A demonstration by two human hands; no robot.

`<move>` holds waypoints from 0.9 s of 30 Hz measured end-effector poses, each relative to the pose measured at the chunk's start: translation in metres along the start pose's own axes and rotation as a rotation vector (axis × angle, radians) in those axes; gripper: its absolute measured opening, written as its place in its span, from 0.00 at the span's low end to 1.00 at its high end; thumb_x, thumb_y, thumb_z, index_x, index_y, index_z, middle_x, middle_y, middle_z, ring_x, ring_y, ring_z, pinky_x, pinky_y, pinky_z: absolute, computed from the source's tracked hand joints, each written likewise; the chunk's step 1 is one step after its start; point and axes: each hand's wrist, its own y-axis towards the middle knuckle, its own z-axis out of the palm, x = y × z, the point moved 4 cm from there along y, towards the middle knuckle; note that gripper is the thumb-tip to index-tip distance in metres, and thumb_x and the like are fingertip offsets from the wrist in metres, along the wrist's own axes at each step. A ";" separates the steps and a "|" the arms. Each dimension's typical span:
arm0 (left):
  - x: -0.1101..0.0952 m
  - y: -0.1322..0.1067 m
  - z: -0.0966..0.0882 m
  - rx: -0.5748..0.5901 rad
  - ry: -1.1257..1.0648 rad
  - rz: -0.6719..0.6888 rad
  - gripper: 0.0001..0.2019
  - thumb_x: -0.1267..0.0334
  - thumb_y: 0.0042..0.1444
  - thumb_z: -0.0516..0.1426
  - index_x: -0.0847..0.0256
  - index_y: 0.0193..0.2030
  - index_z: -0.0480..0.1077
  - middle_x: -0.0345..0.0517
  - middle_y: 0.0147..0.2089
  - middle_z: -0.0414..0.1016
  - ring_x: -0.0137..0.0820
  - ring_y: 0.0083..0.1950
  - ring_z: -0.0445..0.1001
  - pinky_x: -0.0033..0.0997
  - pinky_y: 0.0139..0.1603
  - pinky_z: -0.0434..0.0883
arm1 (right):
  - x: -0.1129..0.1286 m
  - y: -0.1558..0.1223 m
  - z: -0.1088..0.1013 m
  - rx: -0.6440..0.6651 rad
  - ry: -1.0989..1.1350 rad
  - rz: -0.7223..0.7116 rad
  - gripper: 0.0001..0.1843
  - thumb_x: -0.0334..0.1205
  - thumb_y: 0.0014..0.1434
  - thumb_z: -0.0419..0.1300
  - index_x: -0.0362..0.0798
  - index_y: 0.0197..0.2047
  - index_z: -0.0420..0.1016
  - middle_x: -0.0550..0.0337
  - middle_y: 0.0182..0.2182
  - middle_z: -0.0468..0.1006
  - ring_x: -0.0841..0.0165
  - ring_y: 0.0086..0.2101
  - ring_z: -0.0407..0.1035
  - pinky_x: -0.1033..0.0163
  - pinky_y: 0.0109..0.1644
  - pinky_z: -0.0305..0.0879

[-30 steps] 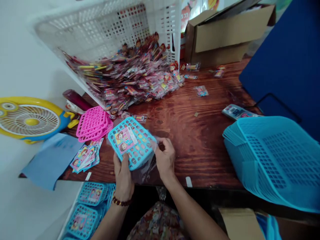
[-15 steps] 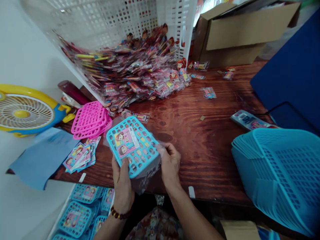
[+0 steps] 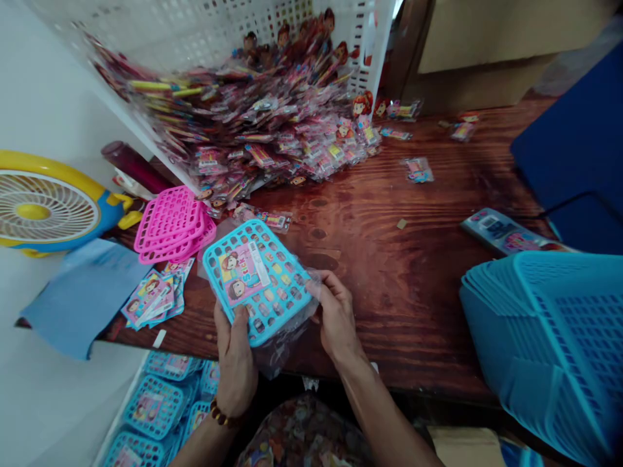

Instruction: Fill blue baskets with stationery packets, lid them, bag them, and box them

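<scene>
A lidded blue plastic basket with a printed card on its top is held above the table's front edge, small wrapped pieces showing through the holes. Clear plastic film hangs loosely around it. My left hand grips the near left side, thumb on the lid. At the right corner, the fingers of my right hand pinch the clear film. Pink lattice lids and loose printed cards lie to the left of the basket.
A white crate spills many small wrapped packets onto the wooden table. Nested blue baskets stand at right. Filled blue baskets sit below the left edge. A fan and cardboard box stand farther back.
The view has shifted slightly. The blue basket stays in both hands, and my right hand has moved a little, still pinching the film at the corner.
</scene>
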 end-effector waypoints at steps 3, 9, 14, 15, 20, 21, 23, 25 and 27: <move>-0.003 0.000 -0.014 0.000 0.181 0.069 0.32 0.48 0.62 0.55 0.50 0.70 0.52 0.48 0.68 0.61 0.41 0.66 0.64 0.43 0.66 0.64 | 0.002 0.002 0.000 0.039 0.038 0.022 0.11 0.46 0.49 0.64 0.50 0.35 0.73 0.74 0.17 0.60 0.77 0.18 0.49 0.72 0.19 0.45; -0.079 0.007 -0.019 0.021 0.704 0.845 0.27 0.56 0.60 0.58 0.52 0.66 0.61 0.50 0.71 0.55 0.46 0.73 0.49 0.55 0.72 0.44 | 0.003 0.003 -0.003 0.036 -0.070 -0.127 0.09 0.45 0.52 0.62 0.48 0.31 0.75 0.70 0.19 0.64 0.76 0.21 0.54 0.70 0.23 0.51; -0.126 0.052 0.066 0.748 0.954 1.148 0.13 0.59 0.64 0.53 0.47 0.51 0.75 0.44 0.50 0.79 0.43 0.64 0.65 0.55 0.68 0.51 | 0.010 0.003 -0.004 -0.012 -0.165 -0.257 0.07 0.41 0.51 0.61 0.48 0.30 0.78 0.63 0.31 0.74 0.69 0.33 0.67 0.66 0.38 0.63; -0.127 0.064 0.081 0.871 0.991 1.149 0.12 0.57 0.63 0.54 0.48 0.48 0.76 0.44 0.49 0.79 0.42 0.63 0.66 0.54 0.68 0.50 | 0.012 0.002 -0.004 -0.032 -0.191 -0.278 0.06 0.41 0.51 0.62 0.48 0.30 0.78 0.62 0.33 0.75 0.68 0.35 0.68 0.65 0.40 0.64; -0.117 0.100 0.115 1.326 0.961 0.898 0.16 0.48 0.63 0.52 0.54 0.37 0.77 0.46 0.37 0.77 0.34 0.42 0.75 0.35 0.50 0.68 | 0.017 -0.002 -0.003 -0.057 -0.230 -0.288 0.07 0.42 0.55 0.61 0.50 0.36 0.77 0.61 0.36 0.79 0.66 0.38 0.71 0.63 0.44 0.66; -0.116 0.102 0.114 1.349 0.936 0.850 0.17 0.48 0.63 0.53 0.55 0.37 0.77 0.46 0.36 0.76 0.33 0.40 0.74 0.33 0.46 0.69 | 0.019 -0.002 -0.003 -0.051 -0.248 -0.298 0.07 0.42 0.56 0.61 0.50 0.36 0.77 0.61 0.37 0.79 0.66 0.39 0.71 0.63 0.45 0.66; -0.114 0.103 0.110 1.363 0.908 0.795 0.16 0.49 0.63 0.53 0.57 0.38 0.76 0.46 0.37 0.75 0.32 0.40 0.73 0.31 0.45 0.68 | 0.021 -0.002 -0.002 -0.049 -0.285 -0.310 0.06 0.41 0.57 0.61 0.49 0.34 0.76 0.60 0.36 0.79 0.66 0.39 0.71 0.63 0.46 0.65; -0.112 0.101 0.104 1.346 0.922 0.770 0.14 0.52 0.63 0.54 0.59 0.37 0.74 0.45 0.37 0.74 0.31 0.39 0.72 0.30 0.45 0.67 | 0.022 0.000 -0.001 -0.039 -0.308 -0.298 0.05 0.40 0.57 0.60 0.49 0.34 0.76 0.61 0.36 0.79 0.67 0.39 0.71 0.64 0.46 0.64; -0.110 0.099 0.098 1.288 0.955 0.755 0.12 0.55 0.64 0.54 0.61 0.37 0.72 0.43 0.36 0.73 0.29 0.38 0.70 0.29 0.43 0.65 | 0.022 0.002 0.000 -0.025 -0.321 -0.269 0.06 0.40 0.59 0.59 0.49 0.35 0.76 0.61 0.36 0.79 0.68 0.39 0.71 0.65 0.45 0.64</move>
